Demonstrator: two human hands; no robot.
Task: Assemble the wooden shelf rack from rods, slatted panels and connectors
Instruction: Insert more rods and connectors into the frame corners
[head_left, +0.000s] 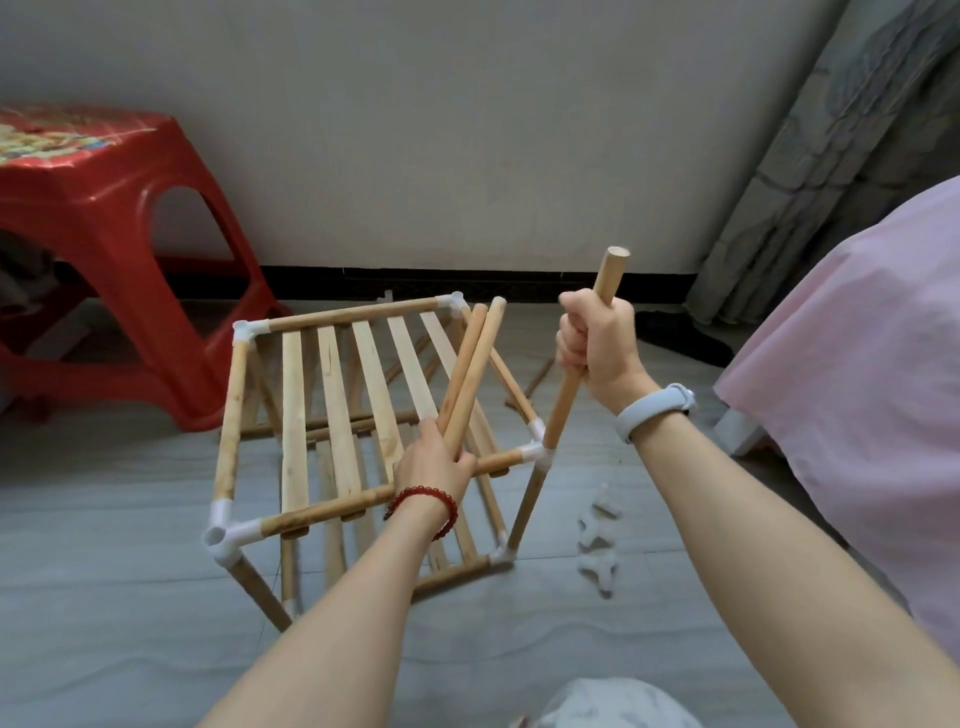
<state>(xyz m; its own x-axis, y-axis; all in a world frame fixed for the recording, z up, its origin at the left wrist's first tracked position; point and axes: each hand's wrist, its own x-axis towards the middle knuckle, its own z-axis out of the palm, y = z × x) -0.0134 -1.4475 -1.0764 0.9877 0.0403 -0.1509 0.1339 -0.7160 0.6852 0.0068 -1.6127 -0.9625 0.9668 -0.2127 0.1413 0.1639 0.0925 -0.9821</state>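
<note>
Down at the bottom edge there's a bit of white fabric (618, 701), probably our own clothes, and both forearms reach out from there over the grey floor (130, 597).

Our right hand (597, 343) is wrapped in a full fist around one rod (587, 353), steering its lower end into the white corner connector (540, 453) at the near right of the rack (332, 415). We can't tell if it's fully seated, but gripping it high up like that probably gives us leverage to push it straight down.

Our left hand (431, 462) is curled around two spare rods (470, 374), held up and angled away over the top slatted panel (358, 400). Seems like we're just parking them there so they're handy for the other corners.

So far the rack has two tiers standing, with open sockets still waiting at the other top corners. A few loose connectors (597, 540) sit on the floor just right of the rack, and more rods (524, 389) lie behind it. Red plastic stool (104, 208) off to the left, pink bedsheet (857, 374) on the right.
</note>
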